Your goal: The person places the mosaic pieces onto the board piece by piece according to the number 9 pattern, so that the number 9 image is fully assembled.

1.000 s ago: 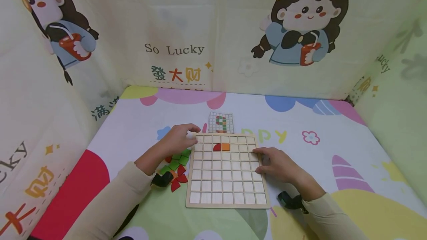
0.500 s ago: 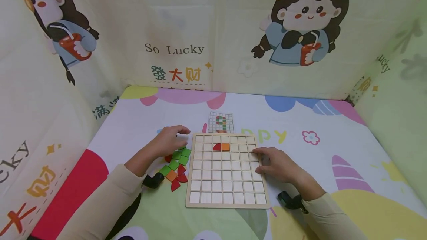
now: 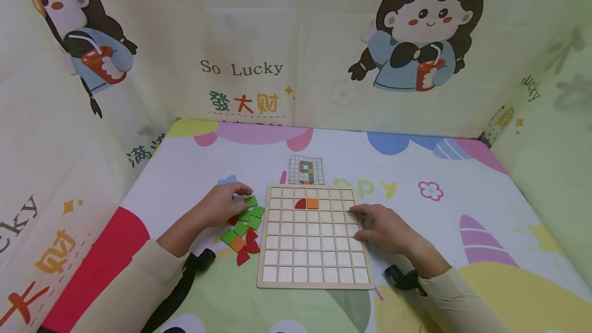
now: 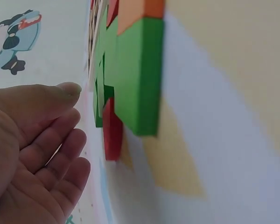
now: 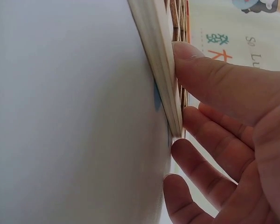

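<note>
A pale wooden grid board (image 3: 300,243) lies flat in the middle of the table. In its second row from the far edge sit a red quarter-round tile (image 3: 301,204) and an orange square tile (image 3: 313,203), side by side. My left hand (image 3: 222,205) hovers left of the board at the far end of the loose tiles, fingers loosely bent and nothing between them. A green square tile (image 3: 251,201) is right by its fingertips; another green tile (image 4: 140,77) looms large in the left wrist view. My right hand (image 3: 386,227) rests its thumb and fingers on the board's right edge.
Loose green, red and orange tiles (image 3: 240,228) cluster along the board's left side. Beyond the far edge lies a pattern card (image 3: 307,170) showing a coloured figure on a grid. Printed cloth (image 3: 324,40) walls in the back and sides of the table.
My left hand has moved left and toward me, from the board's far left corner to the loose tiles. The right hand and the board have stayed in place.
</note>
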Motion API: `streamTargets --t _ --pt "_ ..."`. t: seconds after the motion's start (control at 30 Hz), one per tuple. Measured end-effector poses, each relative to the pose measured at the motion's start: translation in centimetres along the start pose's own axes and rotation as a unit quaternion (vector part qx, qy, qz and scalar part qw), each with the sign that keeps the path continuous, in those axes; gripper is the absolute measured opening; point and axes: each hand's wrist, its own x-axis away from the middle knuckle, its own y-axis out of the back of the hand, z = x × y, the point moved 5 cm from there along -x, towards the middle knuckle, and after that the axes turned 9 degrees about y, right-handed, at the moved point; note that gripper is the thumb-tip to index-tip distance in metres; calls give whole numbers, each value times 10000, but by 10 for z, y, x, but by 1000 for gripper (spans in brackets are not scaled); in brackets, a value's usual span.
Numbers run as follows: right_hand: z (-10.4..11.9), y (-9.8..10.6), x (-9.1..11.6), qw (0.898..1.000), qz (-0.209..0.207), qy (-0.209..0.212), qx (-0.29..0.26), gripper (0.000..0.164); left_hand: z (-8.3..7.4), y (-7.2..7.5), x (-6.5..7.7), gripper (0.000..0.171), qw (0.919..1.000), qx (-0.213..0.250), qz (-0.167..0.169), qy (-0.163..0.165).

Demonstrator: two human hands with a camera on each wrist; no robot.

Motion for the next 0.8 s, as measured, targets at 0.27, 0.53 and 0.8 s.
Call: streamTargets --t 0.27,0.53,0.8 --pt "0 0 1 10000 22 -28 -57 56 10 1 10 37 9998 -152 -87 118" --pt "1 0 1 9999 18 -73 -81 56 14 0 13 39 9997 -228 -60 84" --pt "1 0 2 9998 29 -155 -91 56 16 -2 16 42 9995 -287 7 127"
